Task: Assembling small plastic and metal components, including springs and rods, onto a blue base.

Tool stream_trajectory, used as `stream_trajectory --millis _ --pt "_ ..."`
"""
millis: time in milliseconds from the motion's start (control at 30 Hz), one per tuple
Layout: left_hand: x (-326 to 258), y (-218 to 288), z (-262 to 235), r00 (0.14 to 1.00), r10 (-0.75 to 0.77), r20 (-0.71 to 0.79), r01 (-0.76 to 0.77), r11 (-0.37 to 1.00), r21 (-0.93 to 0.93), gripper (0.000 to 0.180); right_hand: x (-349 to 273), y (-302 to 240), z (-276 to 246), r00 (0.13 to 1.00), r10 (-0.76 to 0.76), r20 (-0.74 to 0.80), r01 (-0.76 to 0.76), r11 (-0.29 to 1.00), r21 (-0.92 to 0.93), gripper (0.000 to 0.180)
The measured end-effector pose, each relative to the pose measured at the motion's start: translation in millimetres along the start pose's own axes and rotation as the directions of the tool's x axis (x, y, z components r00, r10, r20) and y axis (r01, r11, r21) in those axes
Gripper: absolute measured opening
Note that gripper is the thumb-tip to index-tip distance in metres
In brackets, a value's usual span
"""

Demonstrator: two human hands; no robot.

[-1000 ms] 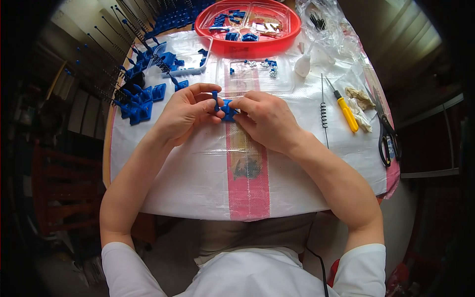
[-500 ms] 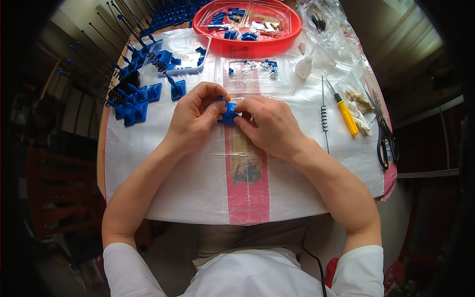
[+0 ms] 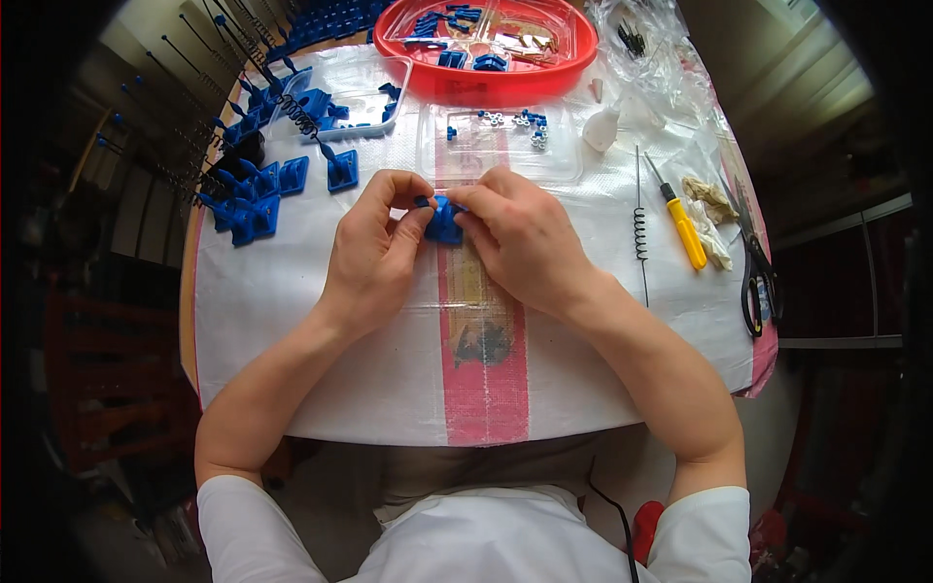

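Observation:
Over the middle of the table, both hands meet at a blue plastic base (image 3: 445,225) with a raised middle. My right hand (image 3: 530,233) is closed, its thumb and fingers gripping the base from the right. My left hand (image 3: 374,243) pinches a small dark blue plastic piece (image 3: 422,201) between thumb and forefinger, right beside the base. Whether that piece is joined to the base I cannot tell, as fingers cover part of both. A similar blue base (image 3: 342,170) with a black spring rod rising from it stands beyond my left hand.
Several blue bases with spring rods (image 3: 255,209) crowd the left. Behind are a clear tray (image 3: 389,63), a red basin (image 3: 476,89) of parts, and a clear lid (image 3: 466,165) with small pieces. Rightward lie a loose spring rod (image 3: 639,233), yellow screwdriver (image 3: 685,233), scissors (image 3: 753,282) and white squeeze bottle (image 3: 601,129).
The small blue piece in my left fingers shows more plainly at the upper left of the base. My right fingers have shifted slightly up and left. The whole view has moved a little.

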State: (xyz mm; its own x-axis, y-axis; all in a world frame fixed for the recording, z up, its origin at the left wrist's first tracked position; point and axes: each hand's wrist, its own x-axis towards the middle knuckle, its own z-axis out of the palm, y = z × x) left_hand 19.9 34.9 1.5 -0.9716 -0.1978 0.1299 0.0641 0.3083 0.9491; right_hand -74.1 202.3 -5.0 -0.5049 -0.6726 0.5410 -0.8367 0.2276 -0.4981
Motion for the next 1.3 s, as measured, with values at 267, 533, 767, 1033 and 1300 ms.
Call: stream_trajectory --millis 267,533,767,1033,1300 --pt "5 -5 -3 0.999 0.044 0.011 -0.042 0.994 -0.096 0.019 -3 -6 2 0.996 0.063 0.056 -0.061 0.997 -0.037 0.011" --pt "8 -9 1 0.97 0.238 -0.041 -0.24 0.969 -0.064 0.017 -7 -7 -16 0.985 0.14 0.097 -0.144 0.989 0.04 0.011" --pt "9 -13 3 0.967 0.253 -0.015 -0.253 0.967 -0.021 0.017 -7 -4 -11 0.989 0.101 0.109 -0.104 0.994 0.03 0.013" --pt "9 -9 2 0.954 0.299 0.009 -0.299 0.95 0.089 0.017 -7 -4 -6 0.989 0.121 0.08 -0.125 0.991 0.047 0.014" --pt "11 -3 1 0.844 0.528 0.093 -0.524 0.773 0.357 0.028 -6 -5 -9 0.983 0.141 0.118 -0.145 0.989 0.028 0.016"
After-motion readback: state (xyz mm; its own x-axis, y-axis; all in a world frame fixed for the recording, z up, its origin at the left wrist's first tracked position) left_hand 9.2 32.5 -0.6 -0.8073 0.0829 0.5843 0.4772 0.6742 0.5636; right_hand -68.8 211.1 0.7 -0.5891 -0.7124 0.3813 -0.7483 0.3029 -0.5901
